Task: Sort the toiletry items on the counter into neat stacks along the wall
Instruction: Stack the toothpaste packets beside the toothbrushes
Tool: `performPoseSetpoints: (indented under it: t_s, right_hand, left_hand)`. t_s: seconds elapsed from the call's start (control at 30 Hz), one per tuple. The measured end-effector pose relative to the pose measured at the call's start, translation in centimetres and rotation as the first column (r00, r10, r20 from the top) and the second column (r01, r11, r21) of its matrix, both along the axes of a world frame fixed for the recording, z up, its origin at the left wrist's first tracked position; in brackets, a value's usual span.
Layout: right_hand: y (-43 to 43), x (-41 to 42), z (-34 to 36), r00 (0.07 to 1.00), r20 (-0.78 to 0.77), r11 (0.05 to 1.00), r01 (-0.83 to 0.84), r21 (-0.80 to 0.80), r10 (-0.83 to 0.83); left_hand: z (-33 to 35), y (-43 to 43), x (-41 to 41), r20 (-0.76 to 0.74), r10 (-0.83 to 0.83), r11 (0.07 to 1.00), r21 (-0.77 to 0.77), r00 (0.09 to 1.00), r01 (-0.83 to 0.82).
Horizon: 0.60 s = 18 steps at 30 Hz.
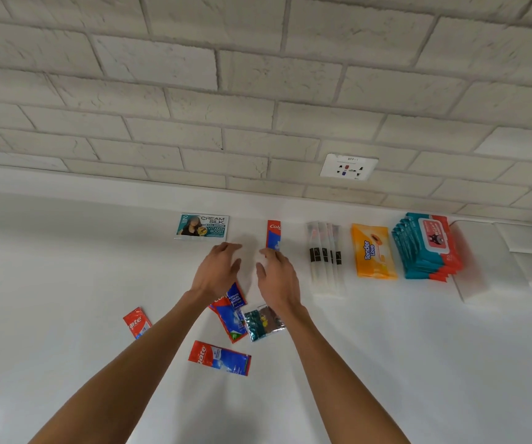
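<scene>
Both hands, palms down over the white counter point(66, 283): I see my left hand point(218, 270) and right hand point(279, 277) spread loosely, holding nothing. The right fingertips point(269, 254) reach 1 red toothpaste sachet point(273, 233) by the wall; contact unclear. Loose toothpaste sachets point(219, 357) lie nearer me.

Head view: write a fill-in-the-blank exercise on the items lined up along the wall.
The Cream Silk sachet lies ___ of the Colgate sachet by the wall.
The pack between the toothbrush packs and the teal wipes stack reads Tender ___.
The left hand and right hand are both ___, gripping nothing.
Missing words: left; Love; open.
</scene>
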State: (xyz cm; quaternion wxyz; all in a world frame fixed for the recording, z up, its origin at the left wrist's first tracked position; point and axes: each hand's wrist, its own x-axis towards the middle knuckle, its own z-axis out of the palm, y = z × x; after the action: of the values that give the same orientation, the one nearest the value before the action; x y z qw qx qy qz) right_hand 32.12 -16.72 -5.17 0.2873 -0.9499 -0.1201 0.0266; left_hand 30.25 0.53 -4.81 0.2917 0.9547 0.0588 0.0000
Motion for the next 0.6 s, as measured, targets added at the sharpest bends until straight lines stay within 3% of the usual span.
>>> performPoseSetpoints:
  t_s: [0.1, 0.2, 0.43, 0.6]
  right_hand:
    - [0.8, -1.9, 0.6, 1.0, -0.017, 0.998, -0.02, 0.058, 0.021]
    - [1.5, -3.4, 0.4, 0.995, -0.056, 0.995, -0.078, 0.066, 0.082]
    - [2.6, -4.7, -1.0, 0.947, -0.135, 0.942, -0.307, -0.136, 0.29]
    - [2.4, -4.8, -1.4, 0.947, -0.148, 0.932, -0.309, -0.189, 0.284]
  left_hand:
    - [-0.2, 1.4, -1.9, -0.008, 0.114, 0.991, -0.07, 0.993, -0.114]
    - [-0.7, 2.3, -3.8, -0.016, 0.128, 0.99, -0.055, 0.992, -0.128]
    - [-2.0, 1.8, -7.4, -0.008, 0.059, 0.997, -0.044, 0.998, -0.059]
    - [-2.8, 1.4, -8.3, -0.017, 0.05, 0.997, -0.05, 0.999, -0.051]
